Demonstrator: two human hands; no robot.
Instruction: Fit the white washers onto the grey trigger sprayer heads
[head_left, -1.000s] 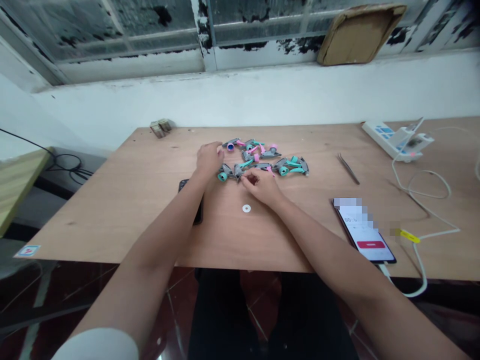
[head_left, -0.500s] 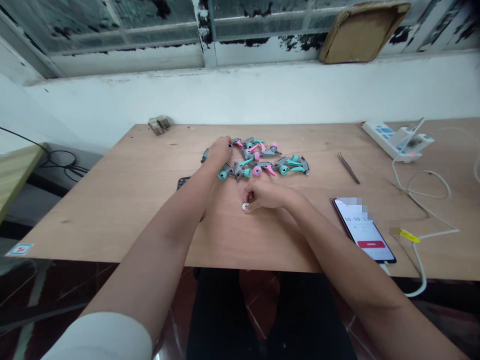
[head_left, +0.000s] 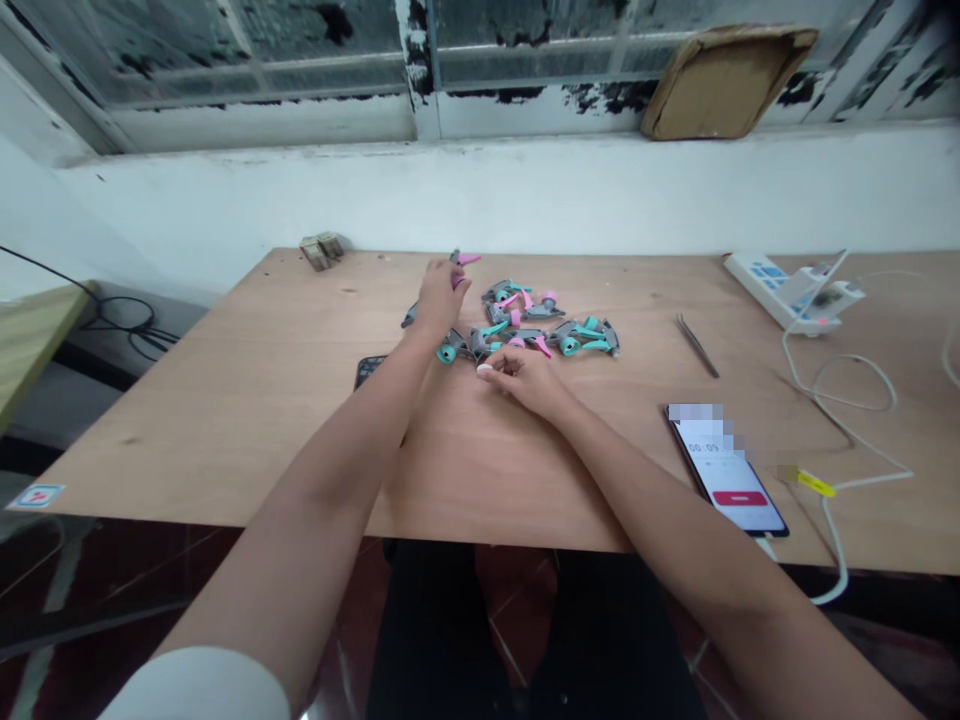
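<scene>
Left hand (head_left: 442,298) closed narrowly on a grey plastic sprayer head (head_left: 455,262) with a pink tab, which projects above the fingers at the far edge of the pile. Right hand (head_left: 525,382) pinching: fingertips (head_left: 496,366) held narrow on a small pale disc (head_left: 485,369), partly hidden, just in front of the pile. Loose pile of grey, teal and pink sprayer parts (head_left: 525,335) lies mid-table on a plywood tabletop (head_left: 225,430). Steel tweezers (head_left: 697,345) lie right of the pile. Smartphone (head_left: 726,470) showing a timer lies beside the right forearm; dark phone (head_left: 369,370) lies partly under the left forearm. Power strip (head_left: 780,290) sits at the far right corner.
</scene>
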